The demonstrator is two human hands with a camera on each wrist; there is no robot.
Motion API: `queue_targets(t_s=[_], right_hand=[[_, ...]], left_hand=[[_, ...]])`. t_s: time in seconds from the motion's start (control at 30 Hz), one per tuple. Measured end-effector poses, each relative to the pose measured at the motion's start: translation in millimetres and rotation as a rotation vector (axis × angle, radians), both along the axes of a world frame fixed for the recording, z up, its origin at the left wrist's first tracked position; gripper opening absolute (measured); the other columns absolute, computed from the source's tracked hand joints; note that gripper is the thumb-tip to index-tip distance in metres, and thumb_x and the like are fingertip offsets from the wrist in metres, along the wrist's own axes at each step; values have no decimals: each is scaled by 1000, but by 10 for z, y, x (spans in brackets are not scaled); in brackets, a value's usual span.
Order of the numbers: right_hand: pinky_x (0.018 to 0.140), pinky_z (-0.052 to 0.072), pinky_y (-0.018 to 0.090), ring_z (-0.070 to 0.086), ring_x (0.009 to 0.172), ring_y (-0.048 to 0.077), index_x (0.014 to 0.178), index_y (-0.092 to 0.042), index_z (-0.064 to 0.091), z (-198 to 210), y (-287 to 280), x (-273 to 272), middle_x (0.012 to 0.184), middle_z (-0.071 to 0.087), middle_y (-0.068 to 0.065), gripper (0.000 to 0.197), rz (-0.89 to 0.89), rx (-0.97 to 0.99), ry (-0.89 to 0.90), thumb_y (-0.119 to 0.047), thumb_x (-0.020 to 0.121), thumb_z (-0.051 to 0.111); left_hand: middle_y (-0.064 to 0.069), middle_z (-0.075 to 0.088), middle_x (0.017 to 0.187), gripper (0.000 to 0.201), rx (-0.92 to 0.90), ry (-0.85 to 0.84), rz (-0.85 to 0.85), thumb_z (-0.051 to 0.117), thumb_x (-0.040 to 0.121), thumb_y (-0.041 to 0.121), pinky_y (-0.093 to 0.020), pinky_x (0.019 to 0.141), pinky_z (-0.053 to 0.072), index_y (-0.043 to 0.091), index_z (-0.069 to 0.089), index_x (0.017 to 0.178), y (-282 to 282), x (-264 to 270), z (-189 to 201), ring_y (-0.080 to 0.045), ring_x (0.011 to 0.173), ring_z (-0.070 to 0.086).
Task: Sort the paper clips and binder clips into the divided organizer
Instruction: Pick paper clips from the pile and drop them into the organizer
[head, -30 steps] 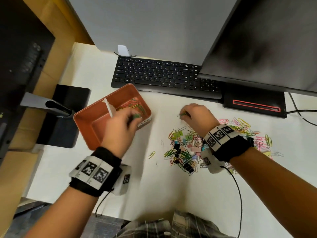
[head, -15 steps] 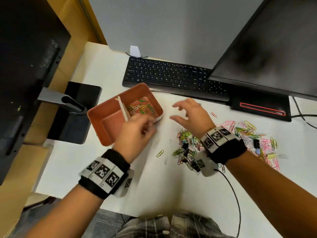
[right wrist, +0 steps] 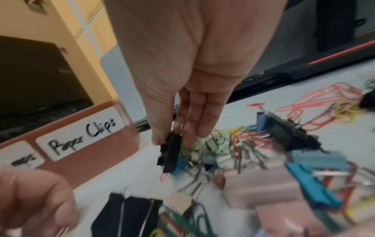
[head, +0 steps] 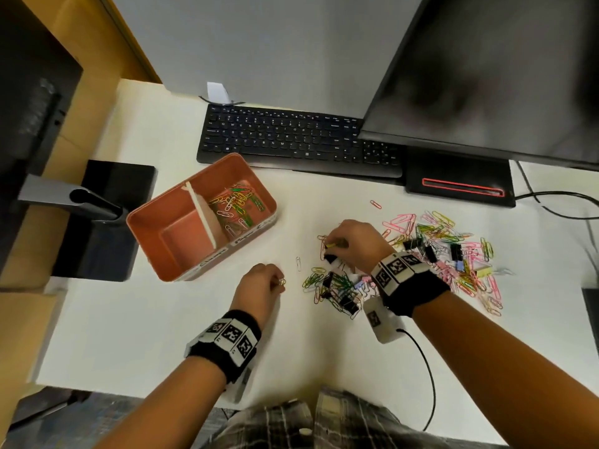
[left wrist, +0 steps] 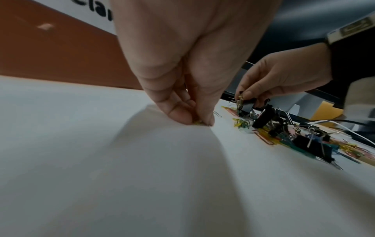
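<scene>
The matt white desk (head: 136, 319) carries a smooth, slightly glossy terracotta plastic organizer (head: 168, 270) with white paper labels (right wrist: 81, 133), bright coated wire paper clips (head: 437, 228), black metal binder clips (head: 343, 299) with shiny wire handles, and a matt black plastic keyboard (head: 291, 137).

White desk (head: 129, 335), grey partition (head: 275, 43), possibly wood panel (head: 97, 53).

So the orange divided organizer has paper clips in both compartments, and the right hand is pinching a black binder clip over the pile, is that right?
Not quite. In the head view, only the far compartment of the orange divided organizer holds coloured paper clips; the near one is empty. The rest stands: the right hand pinches a black binder clip over the pile, as the right wrist view shows.
</scene>
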State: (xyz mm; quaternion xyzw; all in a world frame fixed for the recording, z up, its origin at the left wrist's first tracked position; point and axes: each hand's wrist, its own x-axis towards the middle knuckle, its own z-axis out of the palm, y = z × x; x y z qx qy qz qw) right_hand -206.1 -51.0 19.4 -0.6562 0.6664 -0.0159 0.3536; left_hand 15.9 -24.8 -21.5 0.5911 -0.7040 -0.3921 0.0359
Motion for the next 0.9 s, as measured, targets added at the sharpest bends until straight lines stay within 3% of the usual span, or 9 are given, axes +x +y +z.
queue_targets(t_s=[0.17, 0.37, 0.53, 0.63, 0.73, 0.83, 0.9], right_hand=[[76, 49, 26, 57, 80, 14, 99, -14, 68, 144, -29, -323, 91, 60, -2, 18, -250, -161, -106, -24, 84, 65], [74, 45, 25, 55, 78, 13, 101, -15, 68, 124, -148, -589, 95, 57, -3, 17, -380, -229, -88, -22, 86, 63], [73, 44, 25, 56, 79, 13, 103, -18, 68, -13, -136, -672, 101, 64, -2, 18, -298, -76, -127, -25, 88, 60], [82, 49, 32, 57, 87, 16, 108, -20, 65, -74, -108, -743, 107, 61, 1, 22, -313, -119, -76, -26, 89, 57], [96, 46, 38, 54, 105, 20, 111, -21, 63, -100, -121, -805, 117, 57, 2, 26, -214, -50, -3, -17, 86, 59], [99, 41, 36, 49, 110, 19, 112, -22, 61, -118, -125, -742, 118, 53, 0, 32, -42, 68, 73, -23, 81, 67], [95, 43, 33, 49, 104, 17, 111, -20, 62, -143, -120, -670, 115, 52, -1, 33, -28, 68, 93, -24, 79, 70]], left_hand=[[-4, 64, 92, 16, -16, -23, 7, 57, 82, 4, -22, 74, 41, 12, 64, 94, -9, -26, -3, -16, 79, 54], [0, 54, 84, 10, -18, -48, -42, 60, 76, 8, -22, 69, 37, 15, 63, 83, -13, -71, 4, -16, 72, 52], [8, 45, 73, 9, -102, 57, -12, 60, 83, 8, -12, 60, 29, 16, 58, 79, -115, -232, 52, 1, 62, 42], [3, 59, 77, 7, -44, 92, 80, 59, 85, 12, -7, 59, 32, 15, 59, 91, -161, -331, 82, -10, 68, 50], [-5, 66, 86, 28, 53, 93, 178, 63, 85, 16, -19, 70, 37, 14, 54, 111, -166, -403, 79, -16, 78, 56], [-3, 64, 89, 28, 56, 43, 193, 63, 85, 17, -22, 73, 37, 14, 53, 112, -159, -463, 55, -15, 80, 56], [-1, 62, 89, 24, 25, 18, 187, 62, 85, 17, -21, 73, 37, 14, 57, 108, -168, -495, 39, -14, 78, 54]])
